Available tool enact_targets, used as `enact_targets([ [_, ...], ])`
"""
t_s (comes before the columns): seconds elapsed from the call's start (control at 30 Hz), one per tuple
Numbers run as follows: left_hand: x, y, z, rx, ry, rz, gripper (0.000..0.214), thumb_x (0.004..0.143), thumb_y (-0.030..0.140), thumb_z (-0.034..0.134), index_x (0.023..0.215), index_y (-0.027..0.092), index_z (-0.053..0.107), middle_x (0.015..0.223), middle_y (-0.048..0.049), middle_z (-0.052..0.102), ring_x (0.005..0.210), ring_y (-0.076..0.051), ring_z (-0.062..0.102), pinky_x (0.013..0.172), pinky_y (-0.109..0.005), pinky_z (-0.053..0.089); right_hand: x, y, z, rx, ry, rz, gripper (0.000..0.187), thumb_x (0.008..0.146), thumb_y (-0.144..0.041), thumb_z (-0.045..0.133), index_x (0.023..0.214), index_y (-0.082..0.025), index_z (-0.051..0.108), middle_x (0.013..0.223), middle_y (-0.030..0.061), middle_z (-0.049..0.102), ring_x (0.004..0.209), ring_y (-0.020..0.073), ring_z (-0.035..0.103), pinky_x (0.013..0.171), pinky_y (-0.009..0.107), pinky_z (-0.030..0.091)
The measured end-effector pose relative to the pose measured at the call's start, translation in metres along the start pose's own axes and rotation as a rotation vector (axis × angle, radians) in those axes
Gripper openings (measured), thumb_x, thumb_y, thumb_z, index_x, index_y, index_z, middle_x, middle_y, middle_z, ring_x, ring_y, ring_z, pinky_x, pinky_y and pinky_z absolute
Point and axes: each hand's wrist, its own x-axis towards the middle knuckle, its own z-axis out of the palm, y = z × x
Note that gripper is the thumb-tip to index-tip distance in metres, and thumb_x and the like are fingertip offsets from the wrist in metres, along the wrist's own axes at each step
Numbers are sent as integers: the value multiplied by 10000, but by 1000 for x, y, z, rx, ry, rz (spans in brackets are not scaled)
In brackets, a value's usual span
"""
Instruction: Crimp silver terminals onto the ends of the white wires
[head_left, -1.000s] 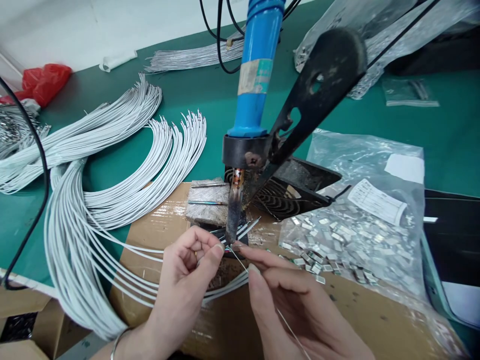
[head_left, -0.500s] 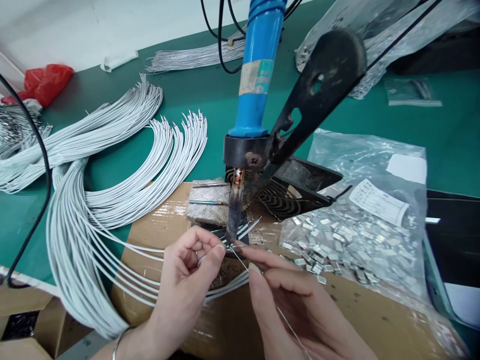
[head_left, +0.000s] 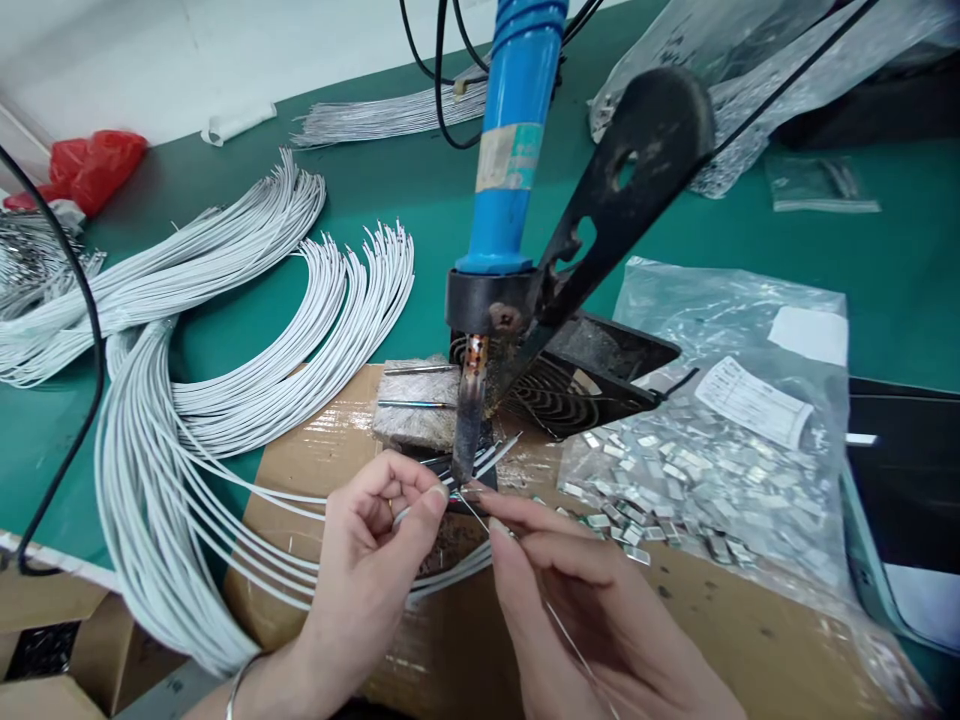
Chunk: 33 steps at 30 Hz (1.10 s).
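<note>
My left hand [head_left: 379,555] is closed, thumb and forefinger pinching the end of a white cable [head_left: 402,516] just under the iron's tip. Between thumb and fingers, my right hand [head_left: 581,600] grips a thin solder wire [head_left: 571,645], whose front end reaches the same spot. A blue-handled soldering iron [head_left: 504,190] points down, clamped in a black stand arm [head_left: 622,185]. Its dark tip meets the work between my fingertips. The joint itself is small and partly covered by my fingers. More white cables [head_left: 262,545] run beneath my left hand.
Bundles of white cable [head_left: 300,390] lie on the left. A worn block [head_left: 416,425] and a black fan [head_left: 581,385] stand behind the tip. A clear bag [head_left: 750,310] of small metal connectors [head_left: 675,470] lies right, some spilling onto the cardboard [head_left: 720,625].
My right hand has shifted very slightly left with the solder wire. My left hand stays at the iron's tip. The view has moved a little.
</note>
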Motion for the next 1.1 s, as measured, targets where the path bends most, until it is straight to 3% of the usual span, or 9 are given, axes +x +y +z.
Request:
enact_targets([
  [0.17,0,-1,-1,12,-16,-5,174,945,264,718,797,176,696,687,22,590,619,-97,437,564,-177,359,-2,-2,0,25,-2,21,187,899,-91,755,761,-207,705,984,60,831,841,173,803,642,183,605],
  [0.4,1,0,-1,43,5,-3,165,918,254,725,783,166,686,680,16,598,620,-101,454,567,-176,374,-1,-2,0,-14,-4,24,195,889,-123,769,728,-202,691,959,65,840,795,180,802,677,205,614],
  [0.57,0,3,0,75,12,-9,176,902,253,723,758,163,673,653,20,577,602,-102,440,553,-177,372,-1,0,1,21,-11,44,197,904,-127,755,740,-215,689,972,13,838,811,112,775,754,154,583],
  [0.8,3,5,2,91,8,-34,186,876,273,739,751,160,663,652,19,579,601,-99,444,550,-174,369,0,-1,-1,-2,-6,64,194,900,-160,772,731,-212,690,955,47,840,793,151,791,651,171,597],
  [0.97,4,7,5,80,7,-60,193,856,286,755,752,155,659,638,28,562,576,-90,426,529,-170,352,2,-3,-1,-27,3,30,176,883,-183,787,727,-205,707,969,95,844,830,236,821,638,241,656],
  [1.1,3,8,6,65,15,-62,184,825,277,781,759,149,666,642,24,579,572,-86,443,525,-165,360,1,-1,-1,-52,16,27,169,880,-199,792,731,-203,712,1003,107,846,819,245,825,628,253,671],
])
